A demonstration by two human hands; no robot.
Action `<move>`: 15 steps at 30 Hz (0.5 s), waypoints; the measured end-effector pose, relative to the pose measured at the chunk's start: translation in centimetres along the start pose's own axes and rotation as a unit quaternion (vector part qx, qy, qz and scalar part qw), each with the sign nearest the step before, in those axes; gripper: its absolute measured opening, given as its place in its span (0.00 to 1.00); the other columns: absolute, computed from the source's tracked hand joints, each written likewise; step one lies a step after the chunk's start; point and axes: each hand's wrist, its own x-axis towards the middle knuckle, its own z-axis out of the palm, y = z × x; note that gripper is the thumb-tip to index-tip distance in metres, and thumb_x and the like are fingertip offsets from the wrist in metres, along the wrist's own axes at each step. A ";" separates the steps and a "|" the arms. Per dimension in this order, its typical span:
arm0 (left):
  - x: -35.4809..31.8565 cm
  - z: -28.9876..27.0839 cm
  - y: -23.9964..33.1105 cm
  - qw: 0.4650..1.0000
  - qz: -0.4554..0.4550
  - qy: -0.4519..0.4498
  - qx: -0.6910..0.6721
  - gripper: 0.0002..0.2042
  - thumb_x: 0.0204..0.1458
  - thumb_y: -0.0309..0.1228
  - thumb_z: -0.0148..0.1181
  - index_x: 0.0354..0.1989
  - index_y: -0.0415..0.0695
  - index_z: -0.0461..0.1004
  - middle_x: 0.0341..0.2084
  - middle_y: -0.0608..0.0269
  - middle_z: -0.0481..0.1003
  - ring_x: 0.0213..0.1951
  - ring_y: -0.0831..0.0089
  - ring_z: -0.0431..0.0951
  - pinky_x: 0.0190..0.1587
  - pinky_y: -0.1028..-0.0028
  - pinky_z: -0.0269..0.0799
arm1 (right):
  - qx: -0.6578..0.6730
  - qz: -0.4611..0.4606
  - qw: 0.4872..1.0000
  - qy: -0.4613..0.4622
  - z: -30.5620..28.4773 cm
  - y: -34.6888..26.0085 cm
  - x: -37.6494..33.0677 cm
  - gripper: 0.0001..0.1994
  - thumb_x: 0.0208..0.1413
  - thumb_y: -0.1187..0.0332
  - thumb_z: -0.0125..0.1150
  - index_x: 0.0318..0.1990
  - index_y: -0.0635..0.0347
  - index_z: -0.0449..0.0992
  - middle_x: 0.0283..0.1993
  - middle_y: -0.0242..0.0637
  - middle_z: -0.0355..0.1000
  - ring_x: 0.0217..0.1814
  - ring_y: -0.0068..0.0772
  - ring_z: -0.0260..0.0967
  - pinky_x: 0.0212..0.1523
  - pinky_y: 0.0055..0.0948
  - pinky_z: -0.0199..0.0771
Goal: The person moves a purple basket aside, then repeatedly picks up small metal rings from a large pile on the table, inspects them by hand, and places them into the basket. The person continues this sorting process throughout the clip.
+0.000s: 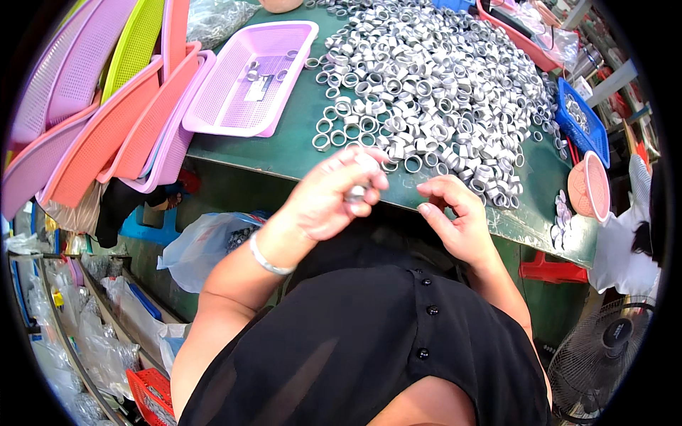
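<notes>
Seated view over the bench, from near to far: a black buttoned top [341,326] fills the foreground, with a black fan [614,341] to its right. The left hand [320,195], a pale bracelet [263,258] at its wrist, is raised before the front edge of the bench [288,145]; its grip is clamped on a small metal ring [356,193], partly hidden by the fingers. The right hand [462,220] lies opposite, near the same edge, its grip apart, with thumb and forefinger separated by a gap. Below the bench, to the left, hangs or stands a clear bag [199,250]; which, one cannot tell. On the green bench top, a broad heap of rings [426,85] spreads beyond both hands. Left of the heap sits a lilac basket [226,99] containing a few rings; farther left, nested baskets [78,135] lean together. At right are a pink basket [593,186], pale flat pieces [561,226] and, beyond them, a blue basket [600,144].
</notes>
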 end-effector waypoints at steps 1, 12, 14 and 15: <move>-0.3 -0.5 1.3 1.000 0.031 -0.001 0.001 0.12 0.53 0.32 0.53 0.44 0.42 0.66 0.29 0.60 0.70 0.26 0.79 0.68 0.20 0.85 0.60 | -0.003 0.003 1.000 0.006 0.0 0.2 -0.1 0.10 0.45 0.79 0.59 0.38 0.66 0.73 0.35 0.35 0.68 0.27 0.21 0.64 0.27 0.17 0.64; 0.1 -10.2 14.4 0.869 0.366 0.264 0.202 0.13 0.51 0.23 0.52 0.46 0.39 0.67 0.32 0.59 0.72 0.33 0.74 0.71 0.33 0.78 0.67 | -0.054 0.025 0.998 0.014 0.0 1.0 -0.1 0.08 0.47 0.77 0.57 0.37 0.65 0.72 0.33 0.37 0.68 0.29 0.29 0.67 0.28 0.22 0.67; 0.6 -9.5 14.5 0.828 0.400 0.300 0.254 0.16 0.51 0.22 0.53 0.49 0.37 0.66 0.36 0.60 0.73 0.37 0.78 0.72 0.38 0.78 0.69 | -0.093 0.001 0.995 0.035 0.2 1.2 0.2 0.08 0.46 0.76 0.58 0.37 0.65 0.72 0.34 0.39 0.68 0.30 0.34 0.68 0.30 0.25 0.68; 1.1 -9.2 13.9 0.808 0.406 0.299 0.307 0.16 0.51 0.23 0.53 0.49 0.37 0.66 0.36 0.60 0.73 0.38 0.78 0.72 0.39 0.78 0.69 | -0.112 -0.011 0.993 0.043 0.2 1.3 0.2 0.09 0.46 0.76 0.58 0.37 0.65 0.72 0.34 0.40 0.68 0.31 0.36 0.68 0.31 0.26 0.68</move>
